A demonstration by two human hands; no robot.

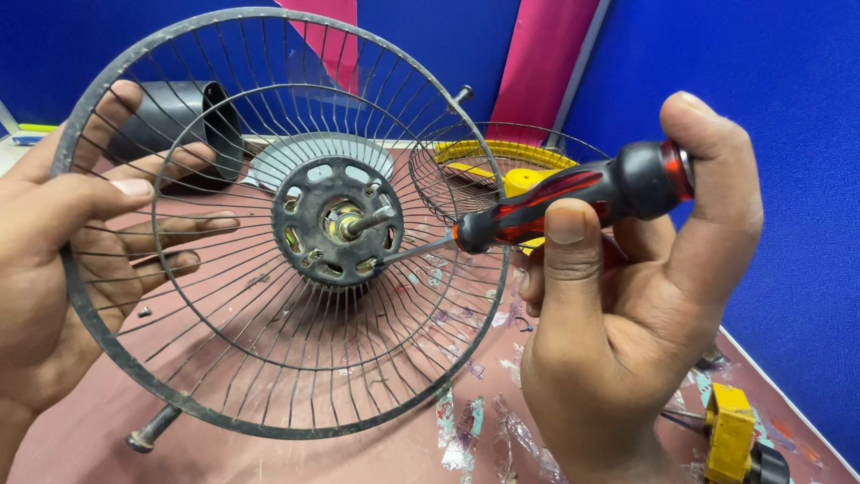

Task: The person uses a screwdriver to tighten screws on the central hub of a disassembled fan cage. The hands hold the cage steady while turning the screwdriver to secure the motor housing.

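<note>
Head view, contents as seen. Left hand (67, 242): fingers clamped on the left rim of a round black wire fan guard (278, 224), thumb in front, fingers behind the wires; the guard is held upright above the table. Motor hub (338, 221): dark, round, with slots, fixed at the guard's centre, a short metal shaft (369, 220) sticking out toward the viewer. Right hand (627, 305): closed around a screwdriver (555, 204) with a red and black handle, thumb up by the handle's end; the metal tip touches the lower right of the hub. Second wire guard (502, 170): behind, with yellow fan blades (520, 175) inside it. Dark cylinder (175, 121): upper left, behind the held guard. Pale grey domed piece (313, 152): seen through the wires. Yellow part (730, 435): lower right on the reddish table (358, 448). Clear plastic scraps (466, 430): scattered near the right hand. Blue partition walls (761, 134): behind.
</note>
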